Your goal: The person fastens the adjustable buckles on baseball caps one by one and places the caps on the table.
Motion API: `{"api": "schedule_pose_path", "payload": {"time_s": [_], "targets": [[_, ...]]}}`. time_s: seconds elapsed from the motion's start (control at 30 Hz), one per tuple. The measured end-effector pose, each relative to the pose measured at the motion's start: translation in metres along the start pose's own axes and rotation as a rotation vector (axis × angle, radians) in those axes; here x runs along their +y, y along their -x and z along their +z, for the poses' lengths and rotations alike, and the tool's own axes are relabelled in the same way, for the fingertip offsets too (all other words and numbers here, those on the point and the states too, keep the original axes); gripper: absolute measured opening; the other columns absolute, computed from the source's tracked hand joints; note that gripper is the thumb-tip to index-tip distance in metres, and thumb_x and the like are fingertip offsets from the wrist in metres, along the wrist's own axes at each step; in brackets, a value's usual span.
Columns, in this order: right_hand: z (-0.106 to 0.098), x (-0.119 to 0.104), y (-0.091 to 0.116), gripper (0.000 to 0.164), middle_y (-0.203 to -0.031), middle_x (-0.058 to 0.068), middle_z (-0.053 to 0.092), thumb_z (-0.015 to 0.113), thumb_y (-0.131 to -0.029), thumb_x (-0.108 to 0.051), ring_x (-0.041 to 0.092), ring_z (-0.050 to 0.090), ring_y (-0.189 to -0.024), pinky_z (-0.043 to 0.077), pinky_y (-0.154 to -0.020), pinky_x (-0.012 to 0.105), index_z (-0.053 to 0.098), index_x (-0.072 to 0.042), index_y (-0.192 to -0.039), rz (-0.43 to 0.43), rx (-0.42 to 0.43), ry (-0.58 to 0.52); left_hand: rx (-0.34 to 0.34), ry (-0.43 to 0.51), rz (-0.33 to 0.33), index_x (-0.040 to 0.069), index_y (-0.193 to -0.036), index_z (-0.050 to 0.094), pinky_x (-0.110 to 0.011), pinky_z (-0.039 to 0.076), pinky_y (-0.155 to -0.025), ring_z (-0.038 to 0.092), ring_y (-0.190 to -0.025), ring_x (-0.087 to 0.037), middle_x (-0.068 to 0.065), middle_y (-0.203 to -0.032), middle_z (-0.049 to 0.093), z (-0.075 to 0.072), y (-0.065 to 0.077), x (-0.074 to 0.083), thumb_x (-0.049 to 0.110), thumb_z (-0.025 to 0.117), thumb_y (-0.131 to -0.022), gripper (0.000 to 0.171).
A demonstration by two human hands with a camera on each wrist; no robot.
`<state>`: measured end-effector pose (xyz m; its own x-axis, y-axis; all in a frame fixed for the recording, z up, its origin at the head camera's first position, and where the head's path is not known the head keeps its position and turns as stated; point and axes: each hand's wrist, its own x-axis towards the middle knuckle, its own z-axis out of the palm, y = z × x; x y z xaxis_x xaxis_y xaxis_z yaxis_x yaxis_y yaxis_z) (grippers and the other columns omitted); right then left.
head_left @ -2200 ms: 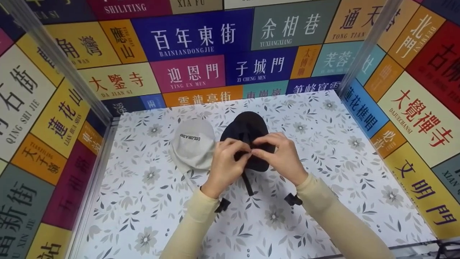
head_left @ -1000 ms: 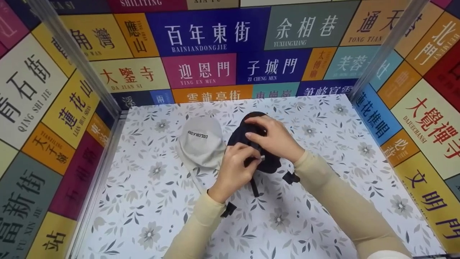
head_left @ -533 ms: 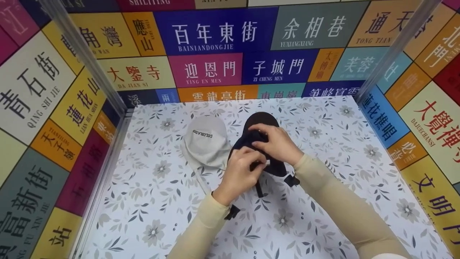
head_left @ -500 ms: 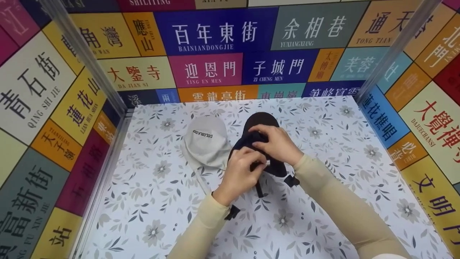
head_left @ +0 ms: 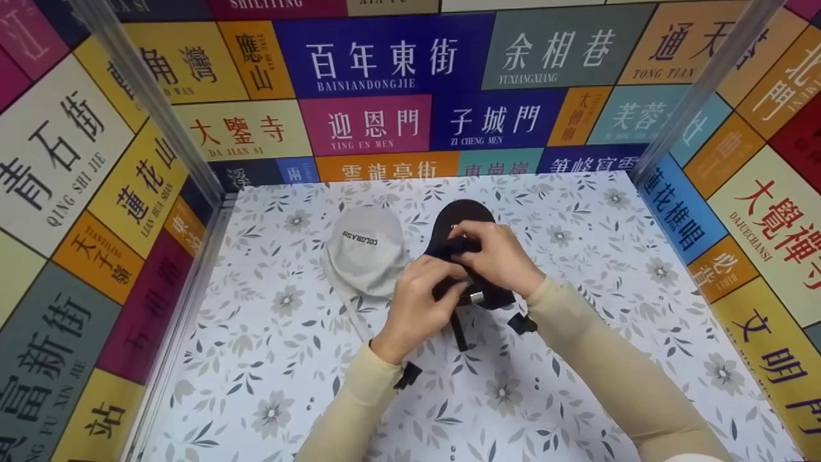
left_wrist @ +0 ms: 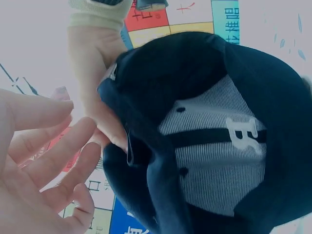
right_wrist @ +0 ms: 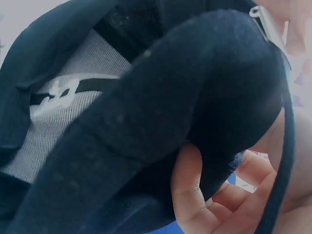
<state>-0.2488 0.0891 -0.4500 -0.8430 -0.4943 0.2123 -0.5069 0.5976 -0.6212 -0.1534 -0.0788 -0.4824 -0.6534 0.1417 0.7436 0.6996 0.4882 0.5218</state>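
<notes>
A dark navy baseball cap (head_left: 467, 213) lies upside down, brim toward the back wall, its striped lining and white letter (left_wrist: 243, 136) showing in the left wrist view. My right hand (head_left: 499, 256) pinches the cap's folded edge, thumb (right_wrist: 187, 183) on one side and fingers behind. Beside the cap's rear, my left hand (head_left: 420, 301) has loosely bent fingers (left_wrist: 63, 151), apart from the fabric in the left wrist view. A metal buckle (head_left: 476, 298) shows near its fingertips, and a dark strap (head_left: 458, 330) hangs toward me.
A pale grey cap (head_left: 365, 250) lettered COLORADO sits left of the dark one, its strap trailing forward. The floral table surface (head_left: 276, 385) is bounded by colourful sign-covered walls (head_left: 372, 122) at the back and sides.
From fingertips meeting over the dark cap, my hands have parted, the right now gripping its folded edge. My left fingers have come away from the buckle, leaving it exposed. More brim shows.
</notes>
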Motion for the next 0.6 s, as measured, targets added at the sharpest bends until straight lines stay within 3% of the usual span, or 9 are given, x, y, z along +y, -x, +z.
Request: {"api": "schedule_pose_path", "payload": {"time_s": [0.23, 0.6], "targets": [[-0.014, -0.011, 0.003, 0.026, -0.106, -0.003, 0.072, 0.079, -0.083, -0.011, 0.022, 0.065, -0.098, 0.048, -0.09, 0.043, 0.073, -0.024, -0.105, -0.025, 0.054, -0.014, 0.1, 0.023, 0.017, 0.011, -0.094, 0.073, -0.032, 0.047, -0.089, 0.062, -0.095, -0.013, 0.004, -0.095, 0.069, -0.011, -0.005, -0.001, 0.004, 0.076, -0.084, 0.012], [-0.038, -0.02, 0.009, 0.025, -0.096, -0.009, 0.073, 0.079, -0.083, -0.009, 0.013, 0.066, -0.091, 0.048, -0.088, 0.038, 0.073, -0.023, -0.103, -0.095, 0.155, -0.079, 0.1, 0.011, 0.04, 0.01, -0.093, 0.073, -0.03, 0.046, -0.088, 0.062, -0.092, -0.013, 0.003, -0.094, 0.069, -0.011, -0.005, 0.0, 0.004, 0.075, -0.083, 0.012]]}}
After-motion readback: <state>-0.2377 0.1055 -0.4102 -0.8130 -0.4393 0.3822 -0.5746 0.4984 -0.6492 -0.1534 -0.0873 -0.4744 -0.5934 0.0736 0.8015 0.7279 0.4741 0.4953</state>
